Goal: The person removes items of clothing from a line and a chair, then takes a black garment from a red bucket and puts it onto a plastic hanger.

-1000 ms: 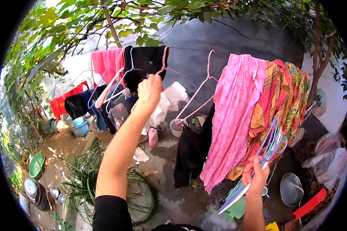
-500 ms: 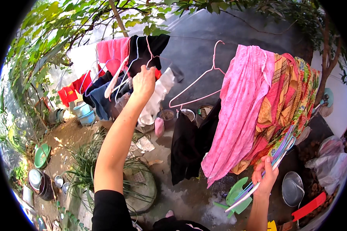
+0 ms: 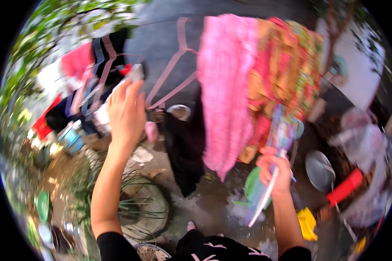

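My left hand (image 3: 127, 114) is raised at the left, fingers stretched out and apparently holding nothing. Beyond it, blurred hangers (image 3: 104, 65) hang on the line among a black cloth and a pink towel (image 3: 77, 61). To its right a pink hanger (image 3: 172, 65) carries a black garment (image 3: 185, 152) that hangs low. Lower right, my right hand (image 3: 274, 170) is closed around a bundle of white, blue and purple hangers (image 3: 265, 193). Just behind that bundle hang a pink patterned cloth (image 3: 226, 91) and an orange and red patterned cloth (image 3: 272, 65).
A round planter with a spiky grass plant (image 3: 137, 204) stands low at the left. On the right are a metal basin (image 3: 319, 170), a red object (image 3: 345, 187), a yellow object (image 3: 307, 224) and a plastic bag (image 3: 361, 126). A green dustpan-like object (image 3: 251, 185) lies behind the hangers.
My left hand has let go of a pink hanger on the line and come away from it, its fingers straightening. The view has swung to the right; my right hand keeps the bundle.
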Demonstrator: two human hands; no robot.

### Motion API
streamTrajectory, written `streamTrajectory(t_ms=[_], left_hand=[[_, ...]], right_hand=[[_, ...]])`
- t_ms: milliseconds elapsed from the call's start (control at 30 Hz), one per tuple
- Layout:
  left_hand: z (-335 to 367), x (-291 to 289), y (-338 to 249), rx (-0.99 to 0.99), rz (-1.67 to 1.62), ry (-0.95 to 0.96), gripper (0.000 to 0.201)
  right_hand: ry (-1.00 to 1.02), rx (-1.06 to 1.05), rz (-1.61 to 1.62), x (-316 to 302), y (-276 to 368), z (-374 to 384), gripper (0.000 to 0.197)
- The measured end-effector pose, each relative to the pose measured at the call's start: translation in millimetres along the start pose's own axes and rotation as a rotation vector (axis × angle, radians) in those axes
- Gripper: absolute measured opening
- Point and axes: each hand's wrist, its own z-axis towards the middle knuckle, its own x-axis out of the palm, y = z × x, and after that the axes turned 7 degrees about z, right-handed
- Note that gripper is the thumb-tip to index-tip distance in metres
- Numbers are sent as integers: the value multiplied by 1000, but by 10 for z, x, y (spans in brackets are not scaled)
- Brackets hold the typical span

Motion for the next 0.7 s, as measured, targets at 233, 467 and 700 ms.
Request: streamTrajectory(t_ms=[233,467,700], left_hand=[[-1005,-25,-1795,-89,-1449,1140,23],[-1490,218,-2729,-308,-2001,1521,10],[-1895,77,-3293,51,-1803,1749,17]], right_hand=[[-83,-8,-131,-226,31,-109,43],[-310,-56,-201,-609,-23,-626,42],[-827,-176,-290,-921,-221,-1549,37]])
